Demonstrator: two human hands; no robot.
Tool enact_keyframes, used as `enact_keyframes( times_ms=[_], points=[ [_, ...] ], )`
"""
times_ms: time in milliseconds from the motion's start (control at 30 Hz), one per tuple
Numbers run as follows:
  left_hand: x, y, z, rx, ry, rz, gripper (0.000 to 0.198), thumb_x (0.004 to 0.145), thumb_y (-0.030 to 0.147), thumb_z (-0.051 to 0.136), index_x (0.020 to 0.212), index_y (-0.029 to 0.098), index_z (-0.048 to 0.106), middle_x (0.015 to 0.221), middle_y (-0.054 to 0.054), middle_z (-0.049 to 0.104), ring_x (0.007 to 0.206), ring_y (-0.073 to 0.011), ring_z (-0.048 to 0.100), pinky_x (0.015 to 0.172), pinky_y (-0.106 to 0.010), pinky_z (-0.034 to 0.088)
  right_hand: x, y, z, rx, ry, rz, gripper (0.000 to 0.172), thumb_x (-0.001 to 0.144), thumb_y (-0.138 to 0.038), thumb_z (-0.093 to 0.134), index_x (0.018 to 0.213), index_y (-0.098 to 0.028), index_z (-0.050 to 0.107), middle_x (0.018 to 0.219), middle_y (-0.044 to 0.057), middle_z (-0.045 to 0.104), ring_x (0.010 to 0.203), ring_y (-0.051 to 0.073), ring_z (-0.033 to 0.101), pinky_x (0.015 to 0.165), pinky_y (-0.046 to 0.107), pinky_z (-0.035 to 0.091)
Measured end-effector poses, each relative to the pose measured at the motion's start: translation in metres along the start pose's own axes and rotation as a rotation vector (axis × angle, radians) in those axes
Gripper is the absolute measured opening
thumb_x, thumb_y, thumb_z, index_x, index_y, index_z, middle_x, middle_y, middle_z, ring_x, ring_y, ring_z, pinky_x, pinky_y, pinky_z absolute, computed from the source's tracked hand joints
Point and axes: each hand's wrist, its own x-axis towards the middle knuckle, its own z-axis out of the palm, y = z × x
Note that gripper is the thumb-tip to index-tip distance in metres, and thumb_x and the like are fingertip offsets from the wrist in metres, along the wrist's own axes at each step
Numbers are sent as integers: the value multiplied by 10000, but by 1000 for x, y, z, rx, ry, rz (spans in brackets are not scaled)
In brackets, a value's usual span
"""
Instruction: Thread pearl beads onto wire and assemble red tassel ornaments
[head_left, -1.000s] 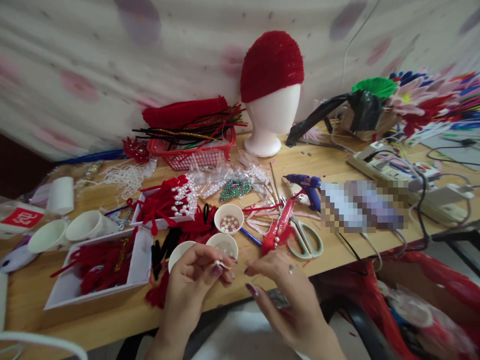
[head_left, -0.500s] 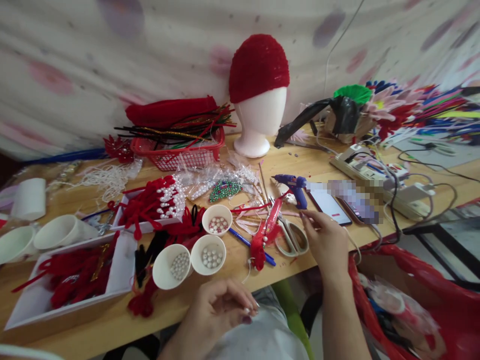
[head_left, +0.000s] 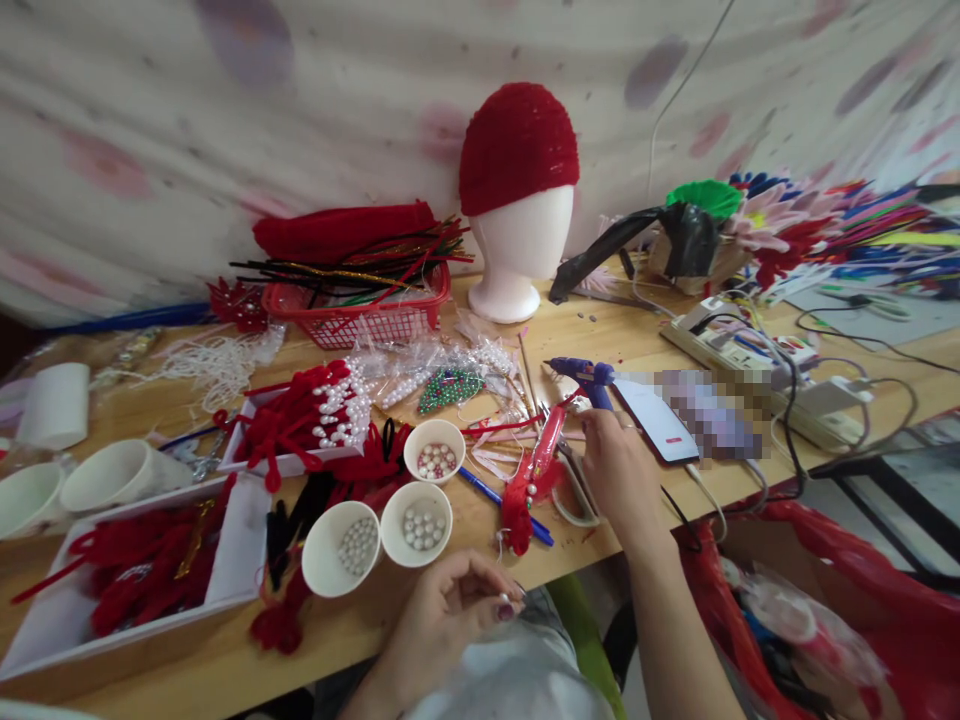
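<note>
White and tiny, a pearly bead-like piece (head_left: 505, 599) showed at the pinched thumb and fingertips of the person's left hand (head_left: 454, 615), low in the middle of the frame; I could not make out its exact shape. That hand was curled, its fingers narrowed onto the piece. I judged it light, hard and slick, easily lost, best gripped by its sides with the fingertips.

Right of centre, the right hand (head_left: 622, 465) reached up to the handle of a blue plastic glue gun (head_left: 583, 371), which lay on the pale wooden table (head_left: 615, 337), its tip toward the left. The fingers were bent at the handle's lower end, but whether they had closed round it I could not tell. The gun looked stiff and fairly light, and the handle seemed the place to hold; the tip could have been hot.

Beside that hand, pale-gripped scissors (head_left: 579, 482) lay partly hidden. Just left, a soft red fuzzy ornament with pearly beads (head_left: 516, 518) rested across a slim blue pen (head_left: 478, 485). Further left stood three white paper cups (head_left: 318, 562) of small beads, and white cardboard boxes (head_left: 240, 540) of red fuzzy pieces (head_left: 142, 580) filled the lower left. Upper centre, a white mannequin head (head_left: 529, 240) wore a red textured cap (head_left: 519, 145).
</note>
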Motion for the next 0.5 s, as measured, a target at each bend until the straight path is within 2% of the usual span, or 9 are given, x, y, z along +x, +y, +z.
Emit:
enact_keyframes(
  times_ms=[100,200,267,367,500],
  points=[
    [4,4,6,-11,96,6,281,675,386,913,742,184,730,825,-51,773,794,-179,697,776,-288,541,-21,-11,-23,195,9,-93,228,1007,-276,456,1068,-187,658,880,77,652,679,202,585,628,317,447],
    [6,7,8,41,115,18,301,651,405,923,733,187,731,821,-50,764,835,-197,700,795,-298,550,-41,-22,-35,685,-77,-115,234,1017,-278,511,1227,-230,602,842,25,605,676,171,550,612,283,460],
    [6,7,7,66,112,35,294,663,406,916,742,186,737,837,-56,766,849,-203,702,808,-305,553,-51,-27,-36,1026,-105,-53,242,1011,-288,543,1242,-256,607,806,9,582,660,161,538,580,266,462],
    [7,5,7,38,123,44,278,697,398,899,765,181,739,859,-60,776,845,-194,710,812,-300,561,-58,-28,-30,1412,-148,58,195,962,-369,624,1058,-237,729,698,8,533,565,148,497,488,259,437],
    [9,2,13,-156,177,6,345,611,388,952,733,158,726,787,-42,779,722,-144,706,725,-251,569,-67,-32,-23,1646,-174,134,312,824,-451,798,1053,-241,771,664,10,559,464,117,466,371,217,373]
  ],
)
